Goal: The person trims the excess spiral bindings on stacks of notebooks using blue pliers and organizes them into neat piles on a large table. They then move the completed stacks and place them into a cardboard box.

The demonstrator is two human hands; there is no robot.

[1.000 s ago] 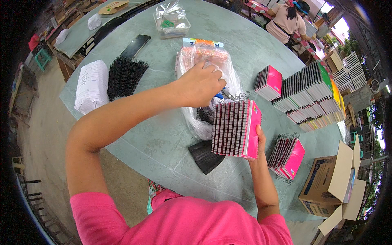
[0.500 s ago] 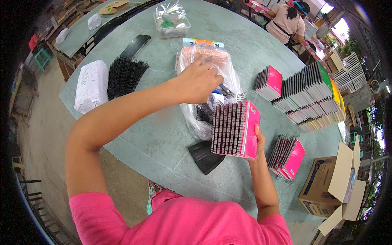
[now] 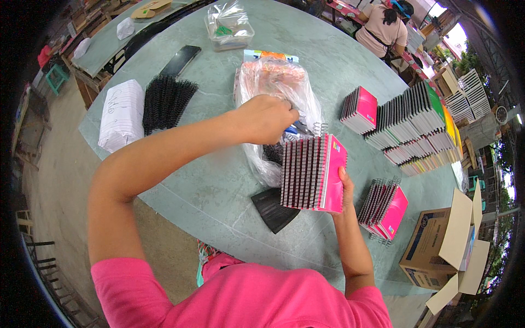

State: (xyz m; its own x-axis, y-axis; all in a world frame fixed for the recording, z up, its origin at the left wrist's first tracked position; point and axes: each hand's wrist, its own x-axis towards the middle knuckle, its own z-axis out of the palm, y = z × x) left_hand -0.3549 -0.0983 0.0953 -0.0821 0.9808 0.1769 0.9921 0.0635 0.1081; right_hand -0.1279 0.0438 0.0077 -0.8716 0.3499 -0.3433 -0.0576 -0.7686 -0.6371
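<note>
My right hand (image 3: 345, 183) grips a stack of spiral notebooks (image 3: 306, 174) with pink covers, its thumb on the front cover. Loose coil ends (image 3: 320, 129) stick up from the stack's top. My left hand (image 3: 270, 119) is closed just above and left of those coils; what its fingers hold is hidden. Beneath it, a blue-handled tool (image 3: 292, 130) shows partly beside a clear plastic bag (image 3: 309, 101) containing black coils. A black fan-shaped bundle (image 3: 273, 210) lies under the stack's lower left.
Pink notebooks with protruding coils (image 3: 384, 210) and an open cardboard box (image 3: 432, 240) are at right. Behind them stand a small pink stack (image 3: 359, 109) and long notebook rows (image 3: 410, 126). Black coils (image 3: 168, 101), a white-wrapped packet (image 3: 121, 116), a phone (image 3: 181, 60) and plastic tub (image 3: 229, 35) lie left and far.
My left hand has shifted slightly nearer and its fingers have curled down, covering most of the blue-handled tool. The held notebook stack has barely moved.
</note>
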